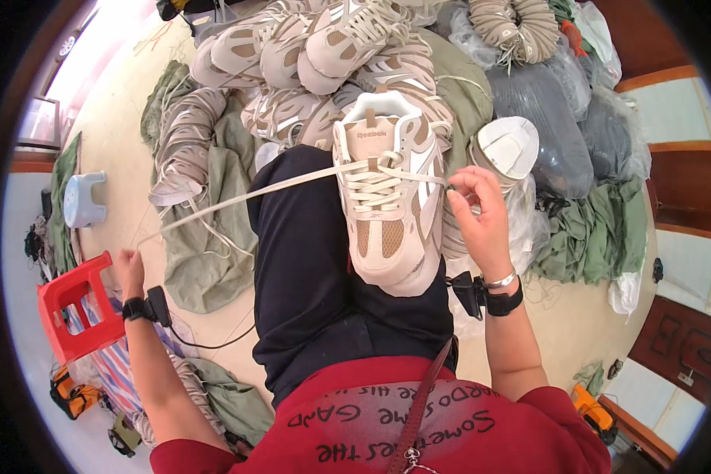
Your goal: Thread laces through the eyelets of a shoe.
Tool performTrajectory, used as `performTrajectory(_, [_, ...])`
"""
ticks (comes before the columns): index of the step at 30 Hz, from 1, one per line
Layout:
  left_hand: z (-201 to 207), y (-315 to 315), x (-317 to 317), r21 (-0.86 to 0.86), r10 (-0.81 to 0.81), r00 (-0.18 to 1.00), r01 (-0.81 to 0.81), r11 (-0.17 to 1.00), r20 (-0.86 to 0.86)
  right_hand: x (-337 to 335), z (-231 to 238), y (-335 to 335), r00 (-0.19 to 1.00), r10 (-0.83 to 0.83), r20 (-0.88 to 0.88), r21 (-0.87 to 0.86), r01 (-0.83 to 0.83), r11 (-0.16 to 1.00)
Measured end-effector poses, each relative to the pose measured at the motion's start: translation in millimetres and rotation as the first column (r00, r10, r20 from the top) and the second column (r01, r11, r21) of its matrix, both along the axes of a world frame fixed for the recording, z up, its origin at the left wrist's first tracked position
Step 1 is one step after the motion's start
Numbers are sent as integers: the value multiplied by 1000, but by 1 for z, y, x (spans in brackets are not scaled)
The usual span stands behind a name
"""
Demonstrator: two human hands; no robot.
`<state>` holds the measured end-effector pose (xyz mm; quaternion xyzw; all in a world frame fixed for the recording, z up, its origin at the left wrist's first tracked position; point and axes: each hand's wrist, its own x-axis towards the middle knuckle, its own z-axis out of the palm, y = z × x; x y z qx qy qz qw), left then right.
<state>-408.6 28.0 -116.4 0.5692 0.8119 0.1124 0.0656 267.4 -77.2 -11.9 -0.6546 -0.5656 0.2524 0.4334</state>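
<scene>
A beige and white sneaker (383,225) rests on my lap, on the dark trousers, its toe toward me. Cream shoelace (253,192) criss-crosses its tongue. One long end runs taut far out to the left, where my left hand (130,272) is closed on it beside a red stool. At the sneaker's right side, my right hand (482,217) pinches the other, shorter lace end between thumb and forefinger, the remaining fingers curled. Both wrists wear black straps with small devices.
Behind my knees lies a heap of similar sneakers (324,51). Bundles of stacked beige shoe parts (188,138) lie left and at the back. A red stool (79,304) and pale blue stool (84,199) stand left. Dark plastic bags (541,126) and green cloth (596,233) lie right.
</scene>
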Motion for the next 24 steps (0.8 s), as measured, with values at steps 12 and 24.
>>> performTrajectory(12, [-77, -65, -39, -173, 381, 800, -339, 925, 464, -9, -1, 15, 998, 67, -18, -52, -68, 996])
performTrajectory(24, [-98, -13, -78, -163, -205, -700, -421, 892, 684, 58, 32, 8, 885, 71, 460, -158, 3, 987])
